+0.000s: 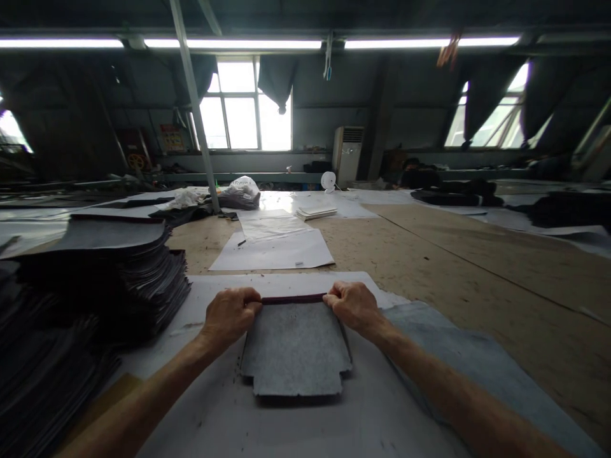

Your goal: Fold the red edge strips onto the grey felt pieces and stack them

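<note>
**Both hands pinching the far edge of a grey felt piece**

Head view: a grey felt piece [296, 350], cut with notched lower corners, lies flat on a white sheet [305, 420] that covers the near part of the surface [429, 254]. Along its far edge runs a dark red strip [293, 298]. The left hand [231, 315] grips the left end of that edge, its fingers [252, 304] curled shut over the strip. The right hand [352, 304] grips the right end in the same way, fingers [334, 295] closed on the strip and the felt under it. Both forearms reach in from the bottom of the frame, one on each side of the piece.

Just left of the left hand stands a tall stack of dark cut pieces [119, 273], topped by a grey one lying grey side up. To the right of the felt piece, a pale blue-grey sheet [443, 356] lies under the right forearm. Further off, well apart from the hands, large white paper sheets [274, 249] lie on the surface, with a small pile of papers [316, 212] and a bundle in a plastic bag [241, 192] behind them. Windows and strip lights fill the far wall and ceiling
</note>
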Demonstrator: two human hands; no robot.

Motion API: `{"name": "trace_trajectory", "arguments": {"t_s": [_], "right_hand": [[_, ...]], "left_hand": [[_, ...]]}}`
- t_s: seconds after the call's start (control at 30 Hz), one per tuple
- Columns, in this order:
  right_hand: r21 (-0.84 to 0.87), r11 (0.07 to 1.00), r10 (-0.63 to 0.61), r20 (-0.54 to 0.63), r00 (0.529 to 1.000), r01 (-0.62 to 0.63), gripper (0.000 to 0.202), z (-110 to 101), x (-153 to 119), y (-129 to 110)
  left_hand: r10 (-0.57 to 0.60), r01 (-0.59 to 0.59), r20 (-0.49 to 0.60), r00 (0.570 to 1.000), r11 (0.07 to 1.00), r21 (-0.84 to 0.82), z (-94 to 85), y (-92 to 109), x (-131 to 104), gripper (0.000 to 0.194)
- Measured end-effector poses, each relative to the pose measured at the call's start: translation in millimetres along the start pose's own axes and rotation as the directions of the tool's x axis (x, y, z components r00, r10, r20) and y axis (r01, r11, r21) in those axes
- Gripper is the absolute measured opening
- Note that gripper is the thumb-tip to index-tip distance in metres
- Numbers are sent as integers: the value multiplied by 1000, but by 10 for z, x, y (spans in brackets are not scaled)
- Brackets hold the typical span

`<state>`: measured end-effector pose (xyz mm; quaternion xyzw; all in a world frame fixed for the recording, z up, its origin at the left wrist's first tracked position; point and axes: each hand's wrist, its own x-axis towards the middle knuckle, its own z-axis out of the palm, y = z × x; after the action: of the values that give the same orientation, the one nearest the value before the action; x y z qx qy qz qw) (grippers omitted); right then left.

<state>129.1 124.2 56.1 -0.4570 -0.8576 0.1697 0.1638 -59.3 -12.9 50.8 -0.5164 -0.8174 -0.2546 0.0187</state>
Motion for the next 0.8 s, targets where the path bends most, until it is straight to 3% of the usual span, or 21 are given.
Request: {"name": "trace_trajectory", "arguments": {"t_s": [0.07, 0.13, 0.27, 0.33, 0.53, 0.8], "right_hand": [[-26, 1000, 0, -25, 1000, -1, 23, 32, -25, -5], [-32, 999, 4, -39, 999, -5, 23, 63, -35, -11], [7, 1000, 23, -16, 1000, -23, 23, 81, -16, -18], [44, 998, 34, -8, 999, -34, 24, 52, -27, 1], [102, 994, 49, -104, 993, -39, 31, -174, -283, 155], [90, 994, -43, -161, 986, 58, 32, -413, -503, 282]], "left_hand": [[27, -22, -83, 996, 998, 66, 50, 66, -72, 30], [124, -112, -101, 987, 987, 116, 108, 174, -138, 37], [396, -404, 89, 914, 908, 113, 274, 393, -227, 48], [463, -481, 173, 869, 874, 76, 353, 436, -249, 53], [454, -503, 305, 837, 858, 104, 472, 331, -212, 53], [429, -504, 336, 839, 845, 178, 502, 292, -182, 52]]}}
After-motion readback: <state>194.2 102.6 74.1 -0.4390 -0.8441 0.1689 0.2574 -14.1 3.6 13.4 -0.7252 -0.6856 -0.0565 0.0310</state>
